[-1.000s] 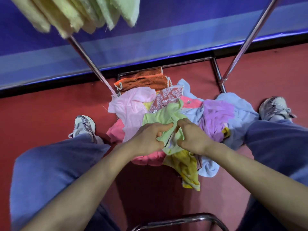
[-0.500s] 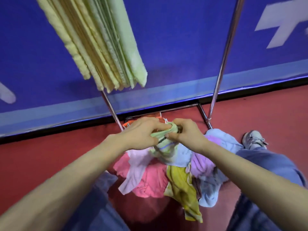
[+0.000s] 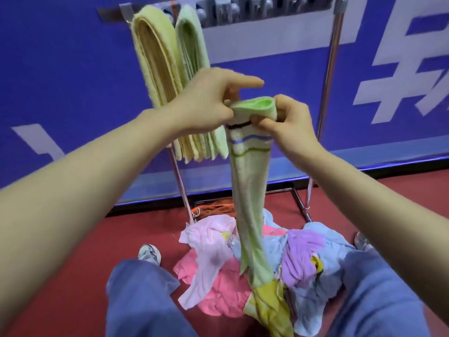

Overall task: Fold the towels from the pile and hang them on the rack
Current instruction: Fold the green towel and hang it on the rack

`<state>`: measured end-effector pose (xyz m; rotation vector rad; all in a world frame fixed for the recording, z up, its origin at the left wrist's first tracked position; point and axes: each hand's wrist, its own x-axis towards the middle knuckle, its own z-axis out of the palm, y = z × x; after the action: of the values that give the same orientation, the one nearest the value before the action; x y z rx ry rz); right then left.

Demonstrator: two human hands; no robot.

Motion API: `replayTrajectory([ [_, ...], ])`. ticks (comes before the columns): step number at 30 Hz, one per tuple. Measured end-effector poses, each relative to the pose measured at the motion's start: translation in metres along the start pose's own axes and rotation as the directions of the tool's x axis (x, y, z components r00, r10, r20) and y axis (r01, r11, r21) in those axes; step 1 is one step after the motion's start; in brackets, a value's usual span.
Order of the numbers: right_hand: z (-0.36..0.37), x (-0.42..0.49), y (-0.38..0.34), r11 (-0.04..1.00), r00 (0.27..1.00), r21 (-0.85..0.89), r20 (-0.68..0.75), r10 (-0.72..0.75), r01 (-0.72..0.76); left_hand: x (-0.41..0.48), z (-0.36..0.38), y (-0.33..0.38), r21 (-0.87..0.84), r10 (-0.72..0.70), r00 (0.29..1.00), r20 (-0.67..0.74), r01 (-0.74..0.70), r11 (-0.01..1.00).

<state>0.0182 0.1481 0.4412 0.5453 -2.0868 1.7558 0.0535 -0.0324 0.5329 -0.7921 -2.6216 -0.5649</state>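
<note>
A light green towel (image 3: 250, 190) with blue, green and black stripes near its top hangs in a long bunched strip. My left hand (image 3: 209, 100) and my right hand (image 3: 286, 120) both pinch its top edge at chest height, close together. Its lower end still reaches the pile of towels (image 3: 218, 295) on the floor: pink, pale pink, blue, purple and yellow ones. Behind my hands the metal rack's top bar (image 3: 243, 13) carries a folded yellow towel (image 3: 153, 59) and a folded green towel (image 3: 192, 45).
The rack's right upright post (image 3: 328, 76) and base frame (image 3: 298, 205) stand against a blue wall banner. An orange towel (image 3: 213, 209) lies at the rack's foot. My knees in blue trousers and my shoes flank the pile on the red floor.
Both hands have lifted the green towel from the pile up to chest height, so it now hangs stretched out. The view has tilted up and shows the rack's top bar.
</note>
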Motion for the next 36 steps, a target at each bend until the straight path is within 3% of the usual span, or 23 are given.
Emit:
replayTrajectory([
  [3, -0.002, 0.005, -0.025, 0.995, 0.999, 0.087, 0.001, -0.048, 0.048, 0.003, -0.019, 0.000, -0.155, -0.114, 0.985, -0.130, 0.094, 0.983],
  [8, 0.003, 0.001, -0.051, 0.997, 0.989, 0.028, 0.129, -0.078, 0.075, -0.009, -0.018, 0.009, -0.386, -0.171, 0.981, -0.087, 0.125, 0.914],
  [11, -0.002, 0.003, -0.062, 0.997, 0.990, 0.045, 0.122, -0.074, 0.069, -0.023, -0.007, 0.011, -0.570, -0.262, 0.957, -0.127, 0.146, 0.809],
  [13, -0.004, 0.001, -0.068, 0.996, 0.987, 0.064, 0.143, -0.075, 0.067, -0.036, 0.003, 0.012, -0.644, -0.301, 0.951, -0.064, 0.192, 0.741],
  [19, -0.007, -0.006, -0.079, 0.994, 0.984, 0.059, 0.149, -0.095, 0.087, -0.083, 0.065, -0.003, -0.648, -0.382, 0.914, 0.136, 0.374, 0.663],
  [21, -0.007, -0.008, -0.079, 0.995, 0.984, 0.054, 0.151, -0.096, 0.089, -0.097, 0.088, -0.004, -0.596, -0.444, 0.895, 0.051, 0.384, 0.705],
  [24, -0.007, -0.010, -0.078, 0.995, 0.981, 0.038, 0.167, -0.097, 0.092, -0.109, 0.111, 0.006, -0.503, -0.489, 0.853, -0.183, 0.346, 0.792],
  [30, -0.009, -0.011, -0.071, 0.991, 0.978, -0.064, 0.184, -0.103, 0.116, -0.103, 0.126, 0.025, -0.518, -0.531, 0.705, -0.469, 0.267, 0.812],
  [33, -0.013, -0.012, -0.068, 0.990, 0.979, -0.080, 0.174, -0.102, 0.118, -0.102, 0.131, 0.023, -0.428, -0.442, 0.717, -0.538, 0.220, 0.877],
  [36, -0.015, -0.013, -0.065, 0.990, 0.980, -0.087, 0.177, -0.096, 0.112, -0.099, 0.132, 0.020, -0.397, -0.428, 0.757, -0.494, 0.241, 0.885],
])
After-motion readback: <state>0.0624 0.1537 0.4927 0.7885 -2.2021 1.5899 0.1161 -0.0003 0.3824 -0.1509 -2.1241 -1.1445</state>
